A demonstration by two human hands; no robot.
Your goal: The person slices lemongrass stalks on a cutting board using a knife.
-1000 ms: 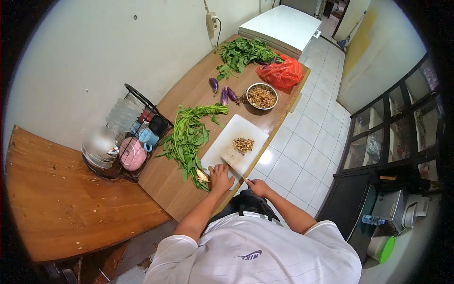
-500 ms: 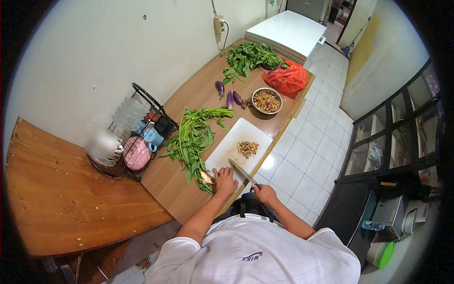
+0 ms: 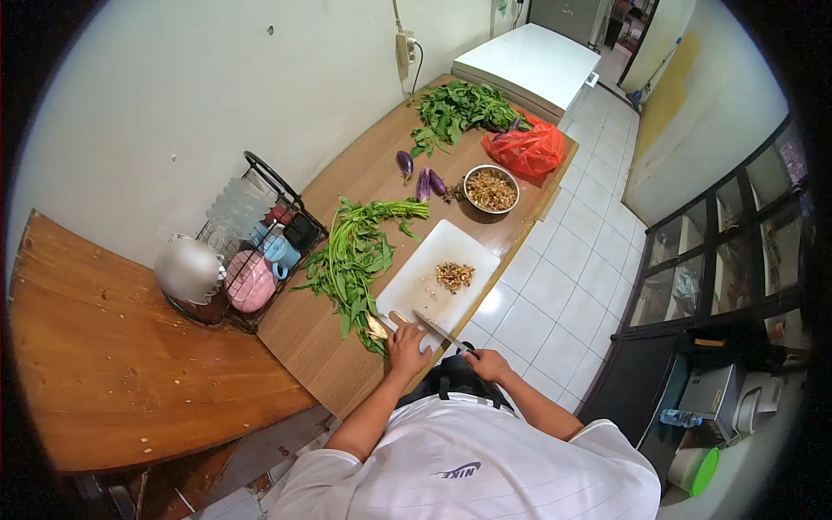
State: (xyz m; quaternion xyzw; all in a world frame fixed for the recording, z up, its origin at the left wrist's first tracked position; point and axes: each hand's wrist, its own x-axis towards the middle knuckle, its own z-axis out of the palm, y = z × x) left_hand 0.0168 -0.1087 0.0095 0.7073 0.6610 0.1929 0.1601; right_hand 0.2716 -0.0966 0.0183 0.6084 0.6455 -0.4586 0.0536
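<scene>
The knife (image 3: 442, 330) has shifted nearer the left hand (image 3: 406, 347), palm-down on the board (image 3: 443, 237), probably to steady it; its grip is unclear. The right hand (image 3: 491, 366) closes round the handle; chopped pieces (image 3: 454, 276) lie beyond both.

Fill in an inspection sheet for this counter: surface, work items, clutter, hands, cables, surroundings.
Surface: wooden table; white cutting board along its near edge.
Work items: chopped pieces loose on board; knife over board; filled metal bowl beyond it.
Clutter: two heaps of leafy greens, three eggplants, red plastic bag, dish rack by the wall.
Hands: right hand grips knife; left hand at board's near-left corner, grip unclear.
Cables: black cord hangs from wall socket.
Surroundings: tiled floor; white chest past table's far end.
</scene>
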